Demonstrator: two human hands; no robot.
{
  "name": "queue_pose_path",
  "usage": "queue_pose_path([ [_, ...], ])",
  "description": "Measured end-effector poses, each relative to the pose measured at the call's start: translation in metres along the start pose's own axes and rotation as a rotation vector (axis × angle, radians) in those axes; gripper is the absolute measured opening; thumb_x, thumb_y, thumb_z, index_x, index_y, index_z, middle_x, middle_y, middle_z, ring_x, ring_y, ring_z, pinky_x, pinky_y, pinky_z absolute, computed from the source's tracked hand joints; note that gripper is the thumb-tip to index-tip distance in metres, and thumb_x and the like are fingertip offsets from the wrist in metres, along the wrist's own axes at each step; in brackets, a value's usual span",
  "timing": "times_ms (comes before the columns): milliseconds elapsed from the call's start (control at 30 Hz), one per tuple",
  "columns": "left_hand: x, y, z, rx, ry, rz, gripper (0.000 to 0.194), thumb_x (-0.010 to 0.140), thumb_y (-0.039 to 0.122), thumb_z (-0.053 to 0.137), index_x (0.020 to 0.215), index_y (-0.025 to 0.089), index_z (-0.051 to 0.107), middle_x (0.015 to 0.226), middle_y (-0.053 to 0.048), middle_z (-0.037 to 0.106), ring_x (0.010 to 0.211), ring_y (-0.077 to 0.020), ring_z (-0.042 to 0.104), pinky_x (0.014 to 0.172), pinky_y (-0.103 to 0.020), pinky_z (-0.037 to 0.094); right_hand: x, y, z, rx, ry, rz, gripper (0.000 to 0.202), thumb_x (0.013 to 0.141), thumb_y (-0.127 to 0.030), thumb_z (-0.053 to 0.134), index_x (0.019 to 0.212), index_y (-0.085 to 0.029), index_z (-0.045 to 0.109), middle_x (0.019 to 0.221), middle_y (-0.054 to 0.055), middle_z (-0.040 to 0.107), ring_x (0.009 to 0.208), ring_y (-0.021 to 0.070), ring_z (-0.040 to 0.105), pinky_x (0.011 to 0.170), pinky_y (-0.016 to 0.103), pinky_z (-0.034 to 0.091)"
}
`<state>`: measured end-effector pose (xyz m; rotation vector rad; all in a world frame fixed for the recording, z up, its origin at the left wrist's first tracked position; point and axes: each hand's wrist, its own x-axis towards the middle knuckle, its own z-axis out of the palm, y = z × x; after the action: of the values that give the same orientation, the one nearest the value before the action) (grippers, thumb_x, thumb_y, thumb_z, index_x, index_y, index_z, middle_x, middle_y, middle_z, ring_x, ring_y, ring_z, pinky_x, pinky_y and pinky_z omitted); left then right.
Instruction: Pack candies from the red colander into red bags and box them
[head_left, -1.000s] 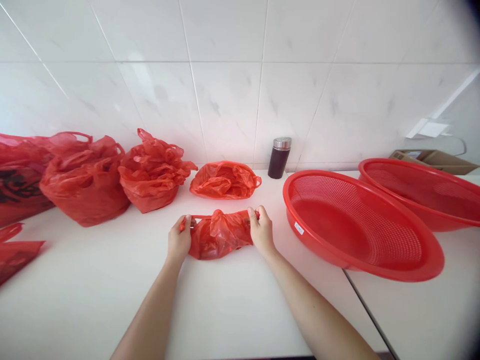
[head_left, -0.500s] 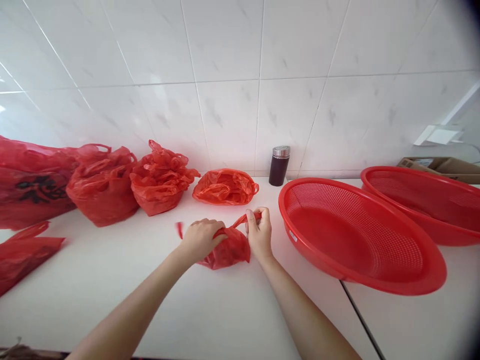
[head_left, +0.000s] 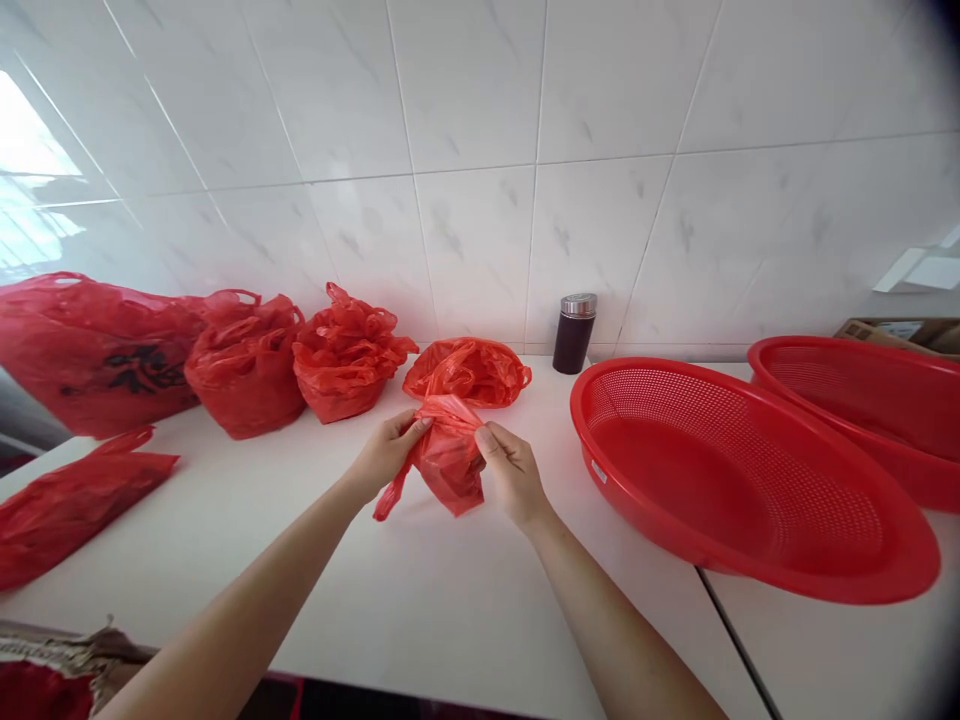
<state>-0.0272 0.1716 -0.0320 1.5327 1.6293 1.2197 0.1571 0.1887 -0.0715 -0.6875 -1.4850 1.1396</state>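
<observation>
A small red plastic bag (head_left: 452, 462) hangs between my hands over the white table (head_left: 360, 610), its top gathered and one handle dangling at the left. My left hand (head_left: 386, 450) pinches the bag's upper left side. At the upper right side, my right hand (head_left: 514, 468) grips the plastic between thumb and fingers. Just behind the held bag lies an open, crumpled red bag (head_left: 472, 372). Whatever is inside the held bag cannot be made out.
Upright red bags (head_left: 346, 360) line the wall at the left, with a flat red bag (head_left: 82, 495) before them. A dark bottle (head_left: 574, 335) stands behind. Large red baskets (head_left: 675, 480) fill the right. A cardboard box (head_left: 907, 332) is at the far right.
The small bag has been lifted and now hangs with its top spread between my hands. My left hand has turned to a thumb pinch. The view has swung slightly left.
</observation>
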Motion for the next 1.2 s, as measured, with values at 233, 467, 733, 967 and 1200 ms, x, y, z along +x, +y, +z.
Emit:
queue_pose_path([
  [233, -0.001, -0.012, 0.011, -0.213, -0.040, 0.025, 0.043, 0.081, 0.060, 0.057, 0.088, 0.017, 0.063, 0.080, -0.002, 0.063, 0.075, -0.0176, 0.059, 0.070, -0.030, 0.047, 0.002, -0.009, -0.006, -0.003, 0.121, -0.096, 0.037, 0.094, -0.045, 0.048, 0.066, -0.021, 0.044, 0.070, -0.001, 0.043, 0.068, 0.0135, 0.041, 0.066, 0.027, 0.038],
  [467, -0.004, 0.017, 0.027, -0.421, 0.036, -0.052, 0.043, 0.083, 0.058, 0.056, 0.096, 0.018, 0.061, 0.083, -0.003, 0.066, 0.071, -0.0167, 0.062, 0.067, -0.029, 0.051, 0.009, 0.011, -0.010, 0.395, 0.114, 0.190, 0.042, 0.090, -0.064, 0.043, 0.108, -0.029, 0.058, 0.110, 0.004, 0.064, 0.093, 0.0188, 0.060, 0.079, 0.033, 0.049],
  [733, 0.002, 0.020, 0.021, -0.608, -0.089, -0.308, 0.033, 0.080, 0.046, 0.068, 0.097, 0.019, 0.059, 0.092, -0.006, 0.071, 0.077, -0.0185, 0.068, 0.071, -0.031, 0.055, 0.001, 0.027, 0.008, 0.636, -0.062, 0.462, 0.045, 0.072, -0.046, 0.077, 0.107, -0.021, 0.064, 0.104, 0.005, 0.073, 0.093, 0.0232, 0.068, 0.078, 0.034, 0.053],
  [967, -0.008, 0.009, 0.009, -0.469, -0.322, -0.368, 0.042, 0.070, 0.036, 0.080, 0.102, 0.014, 0.066, 0.102, -0.014, 0.072, 0.094, -0.0290, 0.069, 0.086, -0.045, 0.054, 0.000, 0.033, 0.013, 0.704, 0.068, 0.441, 0.043, 0.080, -0.053, 0.067, 0.108, -0.020, 0.064, 0.113, 0.007, 0.070, 0.103, 0.0232, 0.065, 0.086, 0.034, 0.052],
  [1200, -0.007, 0.018, -0.077, -0.435, -0.198, -0.322, 0.045, 0.075, 0.035, 0.076, 0.116, 0.019, 0.064, 0.112, -0.009, 0.072, 0.101, -0.0244, 0.069, 0.091, -0.036, 0.054, 0.001, 0.054, 0.006, 0.287, 0.025, 0.651, 0.040, 0.082, -0.055, 0.061, 0.107, -0.024, 0.055, 0.084, 0.004, 0.073, 0.075, 0.0186, 0.067, 0.065, 0.029, 0.052],
])
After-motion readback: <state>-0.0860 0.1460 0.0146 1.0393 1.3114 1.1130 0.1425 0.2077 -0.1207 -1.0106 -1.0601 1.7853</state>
